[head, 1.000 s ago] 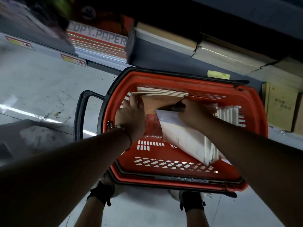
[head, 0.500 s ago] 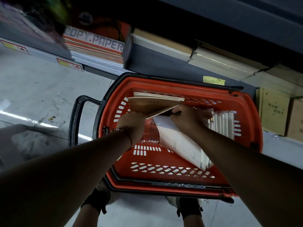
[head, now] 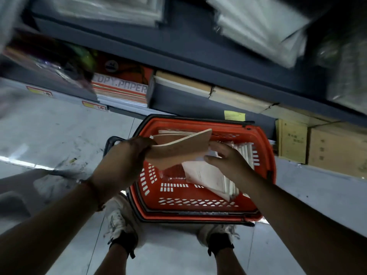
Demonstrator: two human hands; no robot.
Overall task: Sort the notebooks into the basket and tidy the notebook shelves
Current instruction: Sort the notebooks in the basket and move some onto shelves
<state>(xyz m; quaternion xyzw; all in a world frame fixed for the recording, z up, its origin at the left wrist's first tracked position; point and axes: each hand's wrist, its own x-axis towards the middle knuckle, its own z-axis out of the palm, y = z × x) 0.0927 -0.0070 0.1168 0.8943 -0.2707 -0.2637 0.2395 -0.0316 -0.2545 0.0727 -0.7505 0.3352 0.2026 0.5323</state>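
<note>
My left hand has its grip clamped on a tan-covered notebook, thumb side pinching the near corner; the cover bows upward in a curve, with thin pale page edges showing at its far side. It hangs above the orange basket, over the far left part of the opening. My right hand is beside it with fingers straight and spread, grip apart, holding nothing, hovering over a row of white notebooks that stand on edge and lean along the basket's right side. The basket has a slotted plastic floor and walls, a black rim and a black handle poking out on the left. It sits on a pale grey floor just in front of my white shoes. Beyond it runs a dark blue-grey shelf with a yellow tag, carrying a copy paper pack and flat brown stacks. Cardboard boxes stand to the right. The upper shelf's contents are blurred.
</note>
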